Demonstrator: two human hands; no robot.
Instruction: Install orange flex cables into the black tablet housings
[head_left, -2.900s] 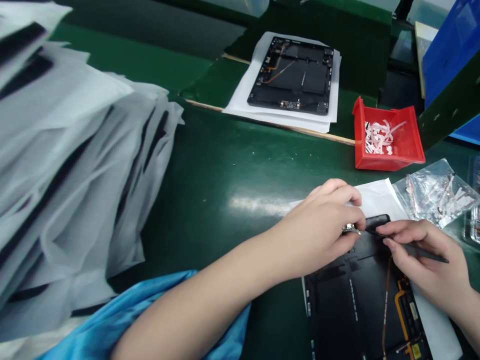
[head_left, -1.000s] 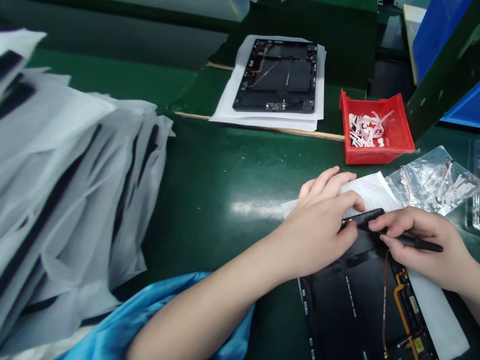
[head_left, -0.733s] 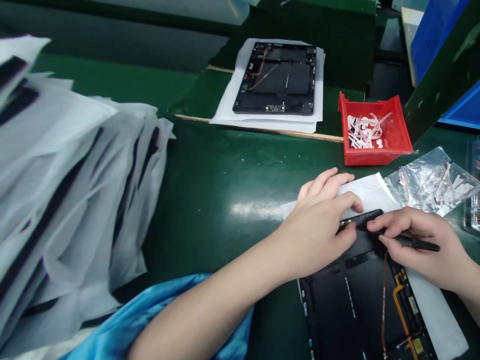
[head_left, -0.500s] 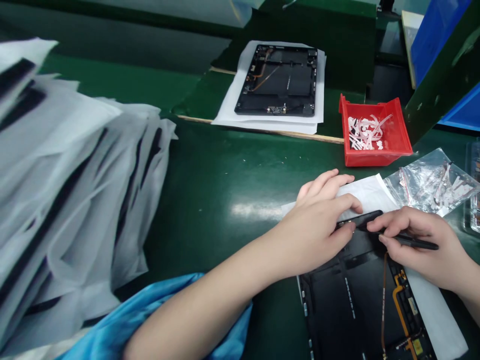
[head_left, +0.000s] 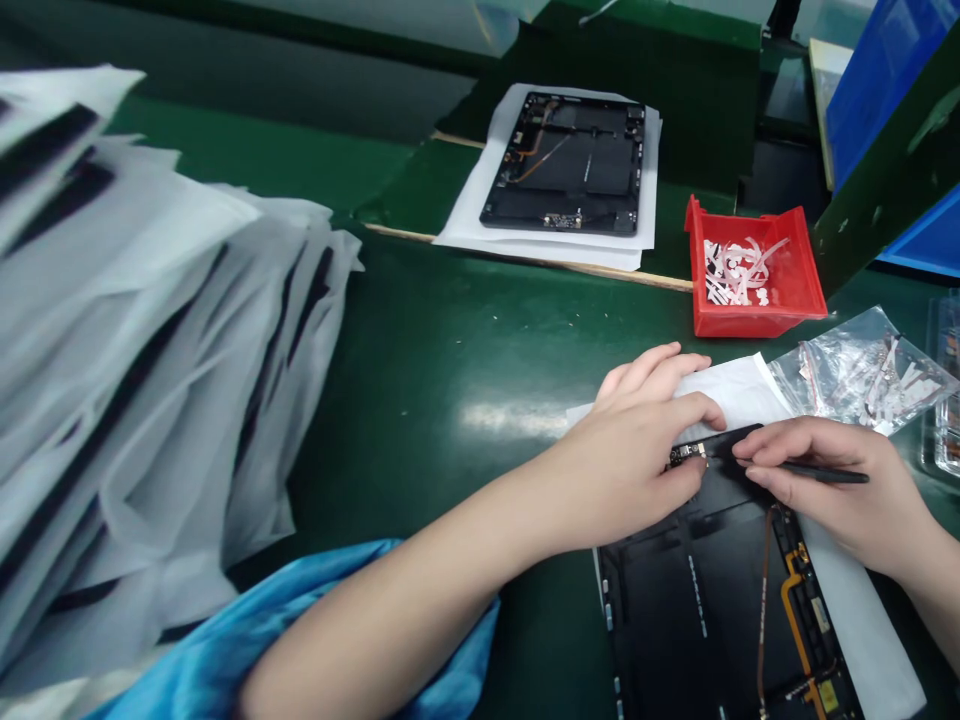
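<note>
A black tablet housing [head_left: 660, 620] lies at the lower right, with orange and brown flex cables along its right side. My left hand [head_left: 637, 460] rests over its top edge, fingers spread, the thumb beside a small circuit board [head_left: 688, 453]. Nothing shows between its thumb and index finger except that board on the housing. My right hand [head_left: 832, 480] pinches a slim black pen-like tool [head_left: 825, 473] above the housing's top right corner. The fingers hide the tool's front part, and whether its tip touches the housing I cannot tell.
White wrapping sheet [head_left: 862, 620] lies under the housing. Beyond my hands are a red bin [head_left: 802, 280] of white strips and a clear plastic bag [head_left: 862, 370]. A second tablet housing [head_left: 570, 165] lies further back. Wrapped pieces [head_left: 187, 380] are stacked at left.
My right hand has shifted slightly, and the tool now lies flatter. More of the small circuit board shows beside my left thumb. The left hand stays in nearly the same place.
</note>
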